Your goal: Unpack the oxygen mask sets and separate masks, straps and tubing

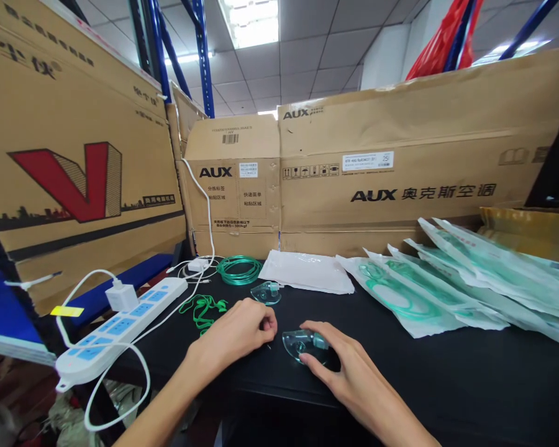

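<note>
A transparent green oxygen mask (294,343) rests low on the black table, with my right hand (342,357) curved around its right side, thumb and fingers on it. Just left of that mask, my left hand (242,323) is closed, its fingers curled under; whether something small is in them is hidden. Beyond my left hand lies a second transparent mask piece (266,292). A tangle of green elastic cord (204,312) is beside my left wrist, and a coil of green tubing (239,270) lies farther back.
A white power strip (121,329) with looping white cables stands at the left. A white packet (307,271) lies at the back, and several sealed packs with green tubing (400,295) spread out at the right. Cardboard boxes (400,143) wall the table's rear.
</note>
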`<state>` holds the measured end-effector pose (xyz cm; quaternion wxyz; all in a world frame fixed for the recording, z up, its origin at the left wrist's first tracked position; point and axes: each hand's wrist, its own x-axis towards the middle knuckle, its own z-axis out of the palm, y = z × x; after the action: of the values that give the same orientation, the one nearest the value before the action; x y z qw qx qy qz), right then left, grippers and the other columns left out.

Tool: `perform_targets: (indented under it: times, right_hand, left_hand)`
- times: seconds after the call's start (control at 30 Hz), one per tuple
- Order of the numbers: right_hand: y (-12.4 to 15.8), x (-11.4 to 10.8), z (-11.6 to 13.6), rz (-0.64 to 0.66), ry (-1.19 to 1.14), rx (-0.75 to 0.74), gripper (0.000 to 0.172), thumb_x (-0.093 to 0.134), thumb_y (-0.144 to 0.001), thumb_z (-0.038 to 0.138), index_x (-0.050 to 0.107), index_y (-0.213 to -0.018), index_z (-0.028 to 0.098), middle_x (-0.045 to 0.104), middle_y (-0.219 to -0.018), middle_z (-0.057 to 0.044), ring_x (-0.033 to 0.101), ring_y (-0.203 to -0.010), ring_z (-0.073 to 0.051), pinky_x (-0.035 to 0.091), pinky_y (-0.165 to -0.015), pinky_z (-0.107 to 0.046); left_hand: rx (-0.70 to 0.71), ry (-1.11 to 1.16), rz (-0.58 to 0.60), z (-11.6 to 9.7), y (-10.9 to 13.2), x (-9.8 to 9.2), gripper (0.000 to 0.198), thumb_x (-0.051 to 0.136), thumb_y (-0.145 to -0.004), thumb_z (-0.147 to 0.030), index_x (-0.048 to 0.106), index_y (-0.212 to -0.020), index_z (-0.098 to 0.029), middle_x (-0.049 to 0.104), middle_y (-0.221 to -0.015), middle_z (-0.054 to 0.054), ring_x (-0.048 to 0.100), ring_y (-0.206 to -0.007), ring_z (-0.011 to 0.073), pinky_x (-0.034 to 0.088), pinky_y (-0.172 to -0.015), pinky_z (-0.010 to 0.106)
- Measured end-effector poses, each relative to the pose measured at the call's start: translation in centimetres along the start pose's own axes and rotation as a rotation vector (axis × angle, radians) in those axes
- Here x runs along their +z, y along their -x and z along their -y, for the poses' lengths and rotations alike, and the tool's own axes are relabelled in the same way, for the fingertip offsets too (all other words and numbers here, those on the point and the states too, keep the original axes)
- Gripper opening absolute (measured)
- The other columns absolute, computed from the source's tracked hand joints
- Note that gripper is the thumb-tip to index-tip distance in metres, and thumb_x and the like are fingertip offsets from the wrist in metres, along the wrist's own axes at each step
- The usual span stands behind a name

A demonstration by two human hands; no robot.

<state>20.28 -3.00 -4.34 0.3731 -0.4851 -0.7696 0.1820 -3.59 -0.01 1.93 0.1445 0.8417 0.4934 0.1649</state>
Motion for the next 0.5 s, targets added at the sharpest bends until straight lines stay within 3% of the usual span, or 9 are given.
perform_targets:
  times: [0.17, 0.23, 0.33, 0.5]
  right_hand:
    - [0.0, -0.4, 0.6, 0.051, -0.002, 0.045, 0.045, 0.062, -0.090, 0.039, 0.060, -0.135, 0.032, 0.062, -0.140, -0.004, 0.054, -0.132, -0.027, 0.040, -0.113, -0.046]
    - [0.0, -0.7, 0.8, 0.045, -0.017, 0.067, 0.045, 0.062, -0.090, 0.041, 0.059, -0.135, 0.032, 0.061, -0.141, -0.004, 0.054, -0.131, -0.027, 0.040, -0.113, -0.046]
    - [-0.1, -1.1, 1.2, 0.036, -0.046, 0.098, 0.042, 0.062, -0.090, 0.042, 0.058, -0.131, 0.033, 0.065, -0.134, -0.004, 0.059, -0.124, -0.028, 0.044, -0.107, -0.045]
    - [-0.3, -1.6, 2.2, 0.049, -0.105, 0.103, 0.024, 0.064, -0.089, 0.042, 0.061, -0.110, 0.030, 0.072, -0.102, 0.000, 0.068, -0.092, -0.023, 0.051, -0.088, -0.037]
  left_hand:
    - [0.069, 0.042, -0.107, 0.1, 1.9, 0.3, 0.027, 0.045, -0.101, -0.032, 0.067, -0.117, -0.031, 0.070, -0.113, -0.001, 0.061, -0.111, 0.0215, 0.042, -0.098, 0.032]
    - [0.105, 0.078, -0.079, 0.3, 2.8, 0.5, 0.025, 0.049, -0.101, -0.030, 0.063, -0.122, -0.034, 0.066, -0.122, -0.002, 0.058, -0.115, 0.0196, 0.040, -0.102, 0.031]
    - [0.127, 0.129, -0.049, 0.5, 3.5, 1.3, 0.015, 0.053, -0.100, -0.028, 0.063, -0.111, -0.030, 0.063, -0.117, -0.001, 0.059, -0.110, 0.0173, 0.042, -0.099, 0.028]
    - [0.140, 0.170, -0.171, 0.3, 3.4, 2.8, 0.014, 0.046, -0.102, -0.022, 0.058, -0.094, -0.024, 0.062, -0.110, 0.001, 0.058, -0.107, 0.0171, 0.042, -0.098, 0.028]
